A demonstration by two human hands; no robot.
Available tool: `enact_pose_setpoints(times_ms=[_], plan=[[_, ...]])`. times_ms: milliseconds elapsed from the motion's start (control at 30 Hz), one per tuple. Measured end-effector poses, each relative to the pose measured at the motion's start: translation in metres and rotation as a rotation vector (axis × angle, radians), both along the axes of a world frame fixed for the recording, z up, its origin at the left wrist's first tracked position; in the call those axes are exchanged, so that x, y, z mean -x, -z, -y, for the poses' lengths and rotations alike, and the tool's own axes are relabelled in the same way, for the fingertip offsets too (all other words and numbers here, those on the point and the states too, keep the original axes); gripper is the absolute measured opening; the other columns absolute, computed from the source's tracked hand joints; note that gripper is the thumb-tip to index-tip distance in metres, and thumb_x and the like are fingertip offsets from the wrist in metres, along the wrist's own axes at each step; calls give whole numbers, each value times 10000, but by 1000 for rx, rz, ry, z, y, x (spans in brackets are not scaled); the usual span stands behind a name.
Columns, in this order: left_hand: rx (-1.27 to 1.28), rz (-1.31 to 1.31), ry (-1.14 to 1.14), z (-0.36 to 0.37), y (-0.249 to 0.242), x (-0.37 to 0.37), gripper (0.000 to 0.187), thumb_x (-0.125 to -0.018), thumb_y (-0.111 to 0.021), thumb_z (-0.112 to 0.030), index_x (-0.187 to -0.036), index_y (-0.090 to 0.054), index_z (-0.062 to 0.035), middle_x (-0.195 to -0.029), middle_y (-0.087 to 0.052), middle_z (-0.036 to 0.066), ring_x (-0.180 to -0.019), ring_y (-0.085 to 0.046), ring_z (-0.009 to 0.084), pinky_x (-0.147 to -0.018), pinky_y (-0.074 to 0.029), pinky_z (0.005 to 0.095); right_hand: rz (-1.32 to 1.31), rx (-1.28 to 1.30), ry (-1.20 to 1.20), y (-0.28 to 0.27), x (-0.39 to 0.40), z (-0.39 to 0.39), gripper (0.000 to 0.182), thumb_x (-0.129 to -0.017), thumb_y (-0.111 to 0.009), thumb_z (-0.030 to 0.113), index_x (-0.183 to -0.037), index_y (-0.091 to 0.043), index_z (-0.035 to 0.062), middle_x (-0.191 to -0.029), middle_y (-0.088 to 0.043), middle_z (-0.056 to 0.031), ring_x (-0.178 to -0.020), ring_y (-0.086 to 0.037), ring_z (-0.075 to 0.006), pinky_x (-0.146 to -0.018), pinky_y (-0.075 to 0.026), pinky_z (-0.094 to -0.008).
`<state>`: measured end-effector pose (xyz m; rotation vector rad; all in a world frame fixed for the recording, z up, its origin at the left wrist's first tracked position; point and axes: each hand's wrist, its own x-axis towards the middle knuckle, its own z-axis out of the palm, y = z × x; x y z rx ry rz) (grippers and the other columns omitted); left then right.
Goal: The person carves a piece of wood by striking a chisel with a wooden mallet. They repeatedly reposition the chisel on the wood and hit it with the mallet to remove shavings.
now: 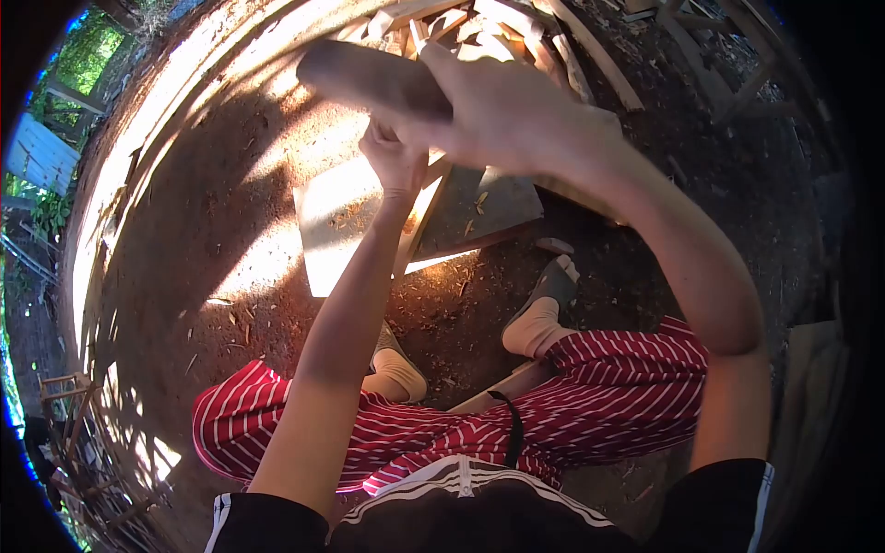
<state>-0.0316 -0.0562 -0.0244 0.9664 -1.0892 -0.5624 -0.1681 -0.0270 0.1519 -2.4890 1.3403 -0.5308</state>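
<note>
We count 2 bare hands: left hand (395, 157), right hand (502, 111). 1 dark blurred tool (369, 81) in the right one, approx. club-shaped; can't tell more. 1 flat grey wooden board (479, 207) on the dirt. 1 thin pale wood strip (419, 217) under the left hand. 2 feet in dark sandals w/ beige socks (544, 309). 1 heap of pale wood offcuts (479, 28) at top; pcs too many to count.

outdoor woodworking yard | dirt ground (230, 212) | wood offcuts (479, 28) | shavings (442, 304)
</note>
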Motion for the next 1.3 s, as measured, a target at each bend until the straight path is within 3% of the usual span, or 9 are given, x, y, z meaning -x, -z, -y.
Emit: enact_pose_setpoints(times_ms=[100, 233, 400, 633, 700, 800, 967, 1033, 1300], plan=[[-46, 137, 69, 6, 7, 4, 204, -745, -708, -135, -798, -586, 20, -731, -641, 44, -681, -538, 62, -624, -463, 257, -95, 319, -24, 5, 13, 11, 694, -778, -631, 500, -1137, -536, -86, -693, -661, -181, -648, -682, -322, -600, -552, -390], [-220, 291, 42, -8, -8, 23, 231, -710, -678, -125, -906, -639, -10, -726, -648, 99, -696, -619, 130, -694, -500, 298, 402, -133, -181, -32, 15, 4, 617, -816, -620, 495, -1047, -588, -76, -604, -645, -141, -535, -669, -225, -483, -528, -331], [-116, 172, 33, -8, -15, 17, 222, -715, -685, -135, -875, -624, 7, -731, -651, 71, -695, -610, 124, -688, -500, 302, -157, 54, 102, 13, 23, -12, 619, -839, -623, 475, -1210, -511, -8, -837, -670, -198, -793, -684, -333, -706, -515, -416], [-267, 46, 96, -8, -4, 19, 212, -692, -706, -115, -821, -613, 25, -734, -666, 80, -687, -606, 97, -618, -476, 261, 369, 141, -1, 4, 37, -23, 618, -839, -640, 456, -1169, -510, -51, -875, -661, -240, -801, -680, -331, -699, -514, -395], [-148, -105, 160, -7, 7, 14, 204, -692, -705, -109, -805, -607, 29, -706, -648, 78, -660, -597, 94, -600, -476, 267, -108, -12, 77, 13, 31, -32, 652, -844, -613, 502, -1155, -503, -61, -853, -666, -194, -792, -675, -260, -664, -518, -361], [-103, -201, 193, -4, 5, 14, 186, -703, -707, -91, -806, -614, 33, -716, -650, 60, -647, -598, 96, -604, -484, 264, 16, 72, -11, 27, 42, -18, 653, -821, -594, 522, -1120, -518, -54, -836, -656, -205, -723, -669, -342, -699, -533, -439], [-168, -30, 67, -16, -11, -9, 96, -758, -636, -32, -804, -551, -31, -649, -526, 5, -510, -485, 79, -470, -398, 246, 660, -625, 119, 61, 39, 7, 720, -773, -599, 562, -1133, -516, -57, -801, -638, -145, -747, -630, -247, -758, -523, -377], [-190, -134, 83, -24, -17, -15, 112, -749, -635, -11, -796, -537, -40, -614, -507, 9, -470, -456, 82, -443, -371, 248, 396, -689, 293, 98, 33, 19, 721, -808, -610, 537, -1245, -463, -17, -771, -630, -95, -538, -575, -150, -536, -501, -286], [-199, -100, 268, -49, -17, -48, 59, -753, -573, -1, -744, -531, -42, -602, -527, 25, -501, -497, 92, -497, -425, 246, -56, -281, 299, 228, 10, -3, 736, -797, -618, 514, -1285, -405, 7, -810, -677, -213, -738, -679, -385, -664, -532, -480]])
